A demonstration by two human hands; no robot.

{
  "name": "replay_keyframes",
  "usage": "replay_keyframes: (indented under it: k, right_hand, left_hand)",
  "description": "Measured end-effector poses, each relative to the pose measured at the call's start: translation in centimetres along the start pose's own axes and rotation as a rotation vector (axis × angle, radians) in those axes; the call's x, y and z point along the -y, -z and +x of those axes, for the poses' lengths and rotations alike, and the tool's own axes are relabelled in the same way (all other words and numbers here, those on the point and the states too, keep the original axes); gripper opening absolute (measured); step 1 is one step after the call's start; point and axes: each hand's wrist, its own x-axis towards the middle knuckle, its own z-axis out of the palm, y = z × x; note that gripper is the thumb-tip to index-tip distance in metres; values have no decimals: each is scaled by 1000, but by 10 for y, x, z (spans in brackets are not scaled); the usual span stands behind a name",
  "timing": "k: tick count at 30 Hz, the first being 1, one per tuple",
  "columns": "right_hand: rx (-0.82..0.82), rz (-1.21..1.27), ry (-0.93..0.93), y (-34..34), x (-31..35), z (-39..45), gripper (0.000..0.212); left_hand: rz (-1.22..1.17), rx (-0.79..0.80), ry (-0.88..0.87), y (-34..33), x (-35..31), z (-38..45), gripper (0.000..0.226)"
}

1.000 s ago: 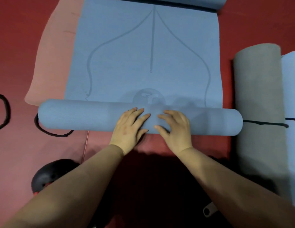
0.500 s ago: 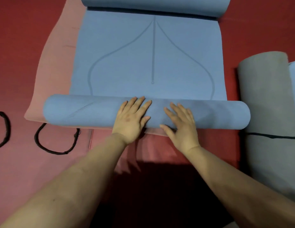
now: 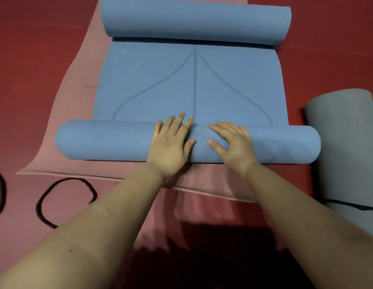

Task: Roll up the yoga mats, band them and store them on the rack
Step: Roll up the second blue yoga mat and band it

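Note:
A blue yoga mat lies across a pink mat on the red floor. Its near end is wound into a thick roll running left to right. The far end curls into a second roll. My left hand and my right hand press flat on the middle of the near roll, fingers straight and spread, pointing away from me. A black band lies as a loop on the floor at the lower left.
A grey rolled mat with a black band round it lies along the right edge, close to the blue roll's right end. Part of another black loop shows at the far left edge.
Both hands have pushed the near roll further away from me, so it is thicker and the flat blue stretch is shorter. The far curled end has come into view.

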Motion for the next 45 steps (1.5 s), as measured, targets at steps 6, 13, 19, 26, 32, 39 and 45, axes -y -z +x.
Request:
replay_keyframes:
  k: [6,13,19,26,32,39,45]
  right_hand:
    - [-160,16,109,-5,-2,12,45]
    - [25,-15,53,7,-4,63,64]
    - [-246,6,93,-7,-6,49,54]
    - [-76,13,73,9,-8,95,57]
    - [-292,30,20,1,-17,76,56]
    - [-76,-19,29,26,-25,130,60]
    - [61,-63,100,37,-30,144,83]
  left_hand:
    - [-1,-41,-41,-9,11,13,55]
    - [-19,-105,11,-9,15,46,54]
    - [-31,-90,0,-10,21,63,64]
    - [-40,-211,-46,-11,23,76,51]
    - [-96,-222,-31,-13,33,102,56]
    - [-85,-162,-95,-1,47,132,72]
    - [-16,-85,-187,1,63,141,102]
